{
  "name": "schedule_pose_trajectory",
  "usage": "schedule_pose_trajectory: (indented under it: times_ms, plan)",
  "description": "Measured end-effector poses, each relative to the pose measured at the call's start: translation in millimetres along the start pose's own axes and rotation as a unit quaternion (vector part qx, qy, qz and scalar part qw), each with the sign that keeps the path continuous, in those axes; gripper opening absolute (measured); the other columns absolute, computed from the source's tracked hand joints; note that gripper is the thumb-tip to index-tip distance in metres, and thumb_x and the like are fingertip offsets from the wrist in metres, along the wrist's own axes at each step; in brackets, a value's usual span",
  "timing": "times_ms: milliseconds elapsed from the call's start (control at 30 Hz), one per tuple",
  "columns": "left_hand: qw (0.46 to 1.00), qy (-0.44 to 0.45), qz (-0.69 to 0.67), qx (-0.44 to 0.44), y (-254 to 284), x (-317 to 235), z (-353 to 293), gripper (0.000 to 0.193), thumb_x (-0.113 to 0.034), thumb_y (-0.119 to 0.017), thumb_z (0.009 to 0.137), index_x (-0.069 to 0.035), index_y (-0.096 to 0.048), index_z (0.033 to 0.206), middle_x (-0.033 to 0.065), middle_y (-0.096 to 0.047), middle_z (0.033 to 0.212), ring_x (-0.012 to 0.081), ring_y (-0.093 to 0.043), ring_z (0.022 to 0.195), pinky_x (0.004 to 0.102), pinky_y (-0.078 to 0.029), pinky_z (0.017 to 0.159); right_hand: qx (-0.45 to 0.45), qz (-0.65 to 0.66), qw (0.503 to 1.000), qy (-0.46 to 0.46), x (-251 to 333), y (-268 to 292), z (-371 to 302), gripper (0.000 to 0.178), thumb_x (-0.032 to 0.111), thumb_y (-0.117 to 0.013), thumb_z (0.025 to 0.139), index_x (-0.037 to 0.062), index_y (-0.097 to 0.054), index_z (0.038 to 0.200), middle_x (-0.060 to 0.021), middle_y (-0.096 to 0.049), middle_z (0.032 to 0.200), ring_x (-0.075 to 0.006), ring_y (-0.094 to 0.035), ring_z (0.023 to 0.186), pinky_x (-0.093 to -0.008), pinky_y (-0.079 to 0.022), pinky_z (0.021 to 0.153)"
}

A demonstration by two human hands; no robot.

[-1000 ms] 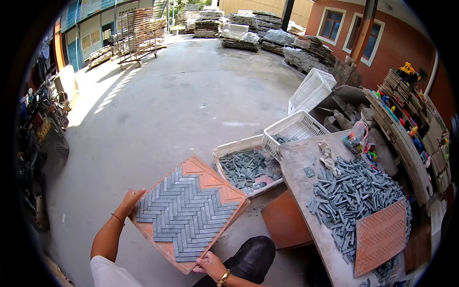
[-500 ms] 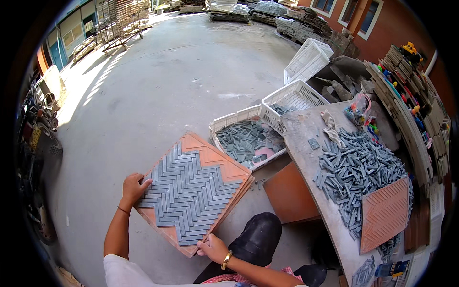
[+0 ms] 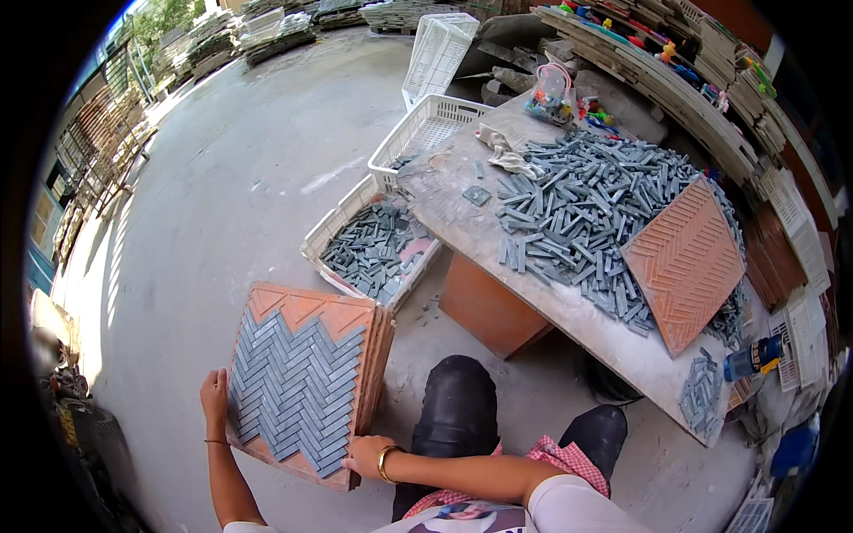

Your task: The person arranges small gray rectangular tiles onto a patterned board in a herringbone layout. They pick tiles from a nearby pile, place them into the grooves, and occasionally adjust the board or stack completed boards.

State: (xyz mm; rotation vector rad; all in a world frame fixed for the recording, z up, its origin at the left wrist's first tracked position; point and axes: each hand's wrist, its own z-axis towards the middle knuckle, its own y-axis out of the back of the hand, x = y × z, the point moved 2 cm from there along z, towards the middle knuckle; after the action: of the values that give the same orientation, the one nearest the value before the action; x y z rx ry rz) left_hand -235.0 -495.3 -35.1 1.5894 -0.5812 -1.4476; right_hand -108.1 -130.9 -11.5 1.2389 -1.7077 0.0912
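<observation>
Right hand (image 3: 366,456) at near-right corner of the terracotta-coloured tray (image 3: 311,313), fingers curled round the rim, closed on it. Left hand (image 3: 215,397) against the left edge, fingers partly bent; can't tell how firmly it grips. Both touch the tray; right sits at the nearer end, left a bit farther up. Tray lies ahead and left of the knee (image 3: 455,400), between the hands, long axis running away from the person, face tipped slightly left. It tops a stack (image 3: 377,360) of similar trays; support below hidden. Looks: grey strips (image 3: 298,382) in tight herringbone, zigzag ends, bare ridged slots at far end, small bare patches at near end. Beyond, right: white crate (image 3: 416,277) with loose strips, then tabletop (image 3: 444,178) carrying a heap of strips (image 3: 586,213), with an unfilled ridged tray (image 3: 686,262) leaning on it. Far back: stacked slabs (image 3: 275,35).
</observation>
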Motion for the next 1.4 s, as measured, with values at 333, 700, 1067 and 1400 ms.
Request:
schedule_pose_trajectory:
  times_ms: [333,700,1067,1400]
  plan:
    - [0.987,-0.06,-0.066,0.135,-24.6,-49.0,45.0,0.066,-0.048,-0.035,0.1,0.012,-0.061,0.105,0.0167,-0.067,0.095,0.0214,-0.059,0.086,0.0345,-0.046,0.081,-0.056,0.104,0.993,0.019,-2.0,-8.8,0.8,0.065,0.051,-0.066,0.081,-0.0084,-0.056,0.105,-0.0262,-0.065,0.097,-0.0387,-0.065,0.093,-0.0426,-0.05,0.08]
    - [0.975,0.05,-0.067,0.205,-15.2,-57.7,32.5,0.069,-0.052,-0.034,0.098,0.009,-0.056,0.12,0.0197,-0.061,0.118,0.0233,-0.054,0.109,0.0332,-0.041,0.094,-0.031,0.048,0.998,-0.034,-2.6,-13.7,-6.5,0.076,0.065,-0.057,0.081,-0.0083,-0.052,0.099,-0.0237,-0.066,0.082,-0.0364,-0.067,0.078,-0.042,-0.053,0.068]
    - [0.978,-0.003,-0.136,0.158,39.3,-11.4,-30.2,0.04,-0.02,-0.054,0.088,-0.012,-0.06,0.126,0.0103,-0.056,0.125,0.0224,-0.056,0.109,0.0344,-0.047,0.089,-0.112,0.328,0.938,0.004,-112.6,35.4,-76.8,0.025,0.025,-0.06,0.092,0.0,-0.058,0.095,-0.0113,-0.066,0.073,-0.0174,-0.065,0.062,-0.0272,-0.051,0.057]
    - [0.994,0.037,-0.032,0.103,31.4,-44.8,-50.1,0.028,-0.004,-0.063,0.07,-0.005,-0.068,0.098,0.0123,-0.062,0.087,0.0242,-0.06,0.076,0.0347,-0.051,0.072,-0.169,0.494,0.852,-0.043,-136.5,32.8,-110.0,0.015,0.015,-0.054,0.095,0.0001,-0.056,0.094,-0.0114,-0.065,0.073,-0.0155,-0.062,0.056,-0.0234,-0.05,0.051]
